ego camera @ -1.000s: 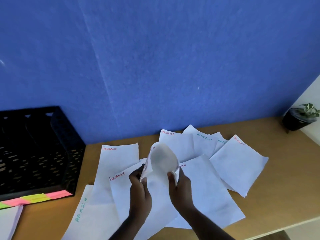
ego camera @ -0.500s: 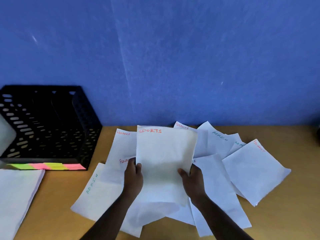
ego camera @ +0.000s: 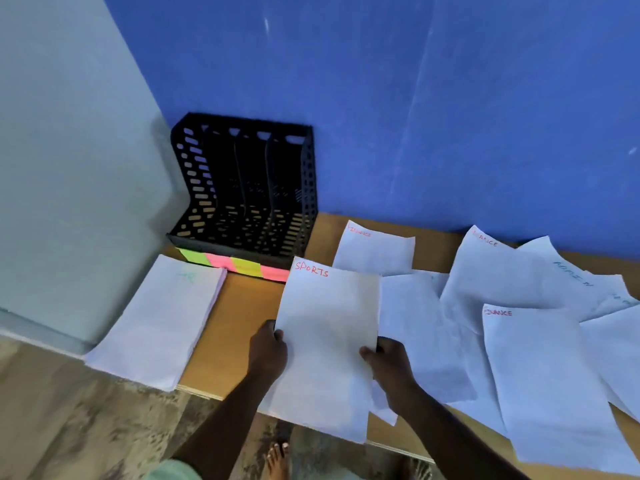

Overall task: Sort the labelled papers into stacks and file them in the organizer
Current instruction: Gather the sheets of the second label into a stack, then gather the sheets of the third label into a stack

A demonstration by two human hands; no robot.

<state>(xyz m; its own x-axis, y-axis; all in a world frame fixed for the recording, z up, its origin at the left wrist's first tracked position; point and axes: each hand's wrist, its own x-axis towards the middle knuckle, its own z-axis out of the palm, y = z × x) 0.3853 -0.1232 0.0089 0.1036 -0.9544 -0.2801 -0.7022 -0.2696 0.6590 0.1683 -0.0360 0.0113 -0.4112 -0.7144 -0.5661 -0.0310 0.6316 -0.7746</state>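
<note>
While both hands grip it, the SPORTS sheet [ego camera: 325,341] sits over the wooden desk [ego camera: 239,327] near its front edge, its lower end reaching past that edge. The red word is written at its top left corner. The left hand [ego camera: 268,351] holds the sheet's left edge, thumb curled onto the paper and the other fingers hidden under it. The right hand [ego camera: 388,365] holds the right edge lower down, thumb pressed across the paper's face, the remaining fingers tucked behind.

Just right of the held sheet, loose papers overlap one another across the desk. One FINANCE sheet [ego camera: 375,251] lies behind the SPORTS sheet, near the wall. A second FINANCE sheet [ego camera: 491,271] lies farther right, and a third FINANCE sheet [ego camera: 543,382] lies nearest the front edge. An ADMIN sheet [ego camera: 568,271] sits partly under the others at the far right.

To the left, apart from the held sheet, a tidy stack of papers [ego camera: 156,323] lies at the desk's left end, with faint green lettering on top that is too blurred to read. Behind it, the black perforated organizer [ego camera: 242,188] stands in the corner against the blue wall [ego camera: 450,98], its upright dividers forming several slots. Green, pink and yellow sticky labels [ego camera: 235,265] run along its front base.
</note>
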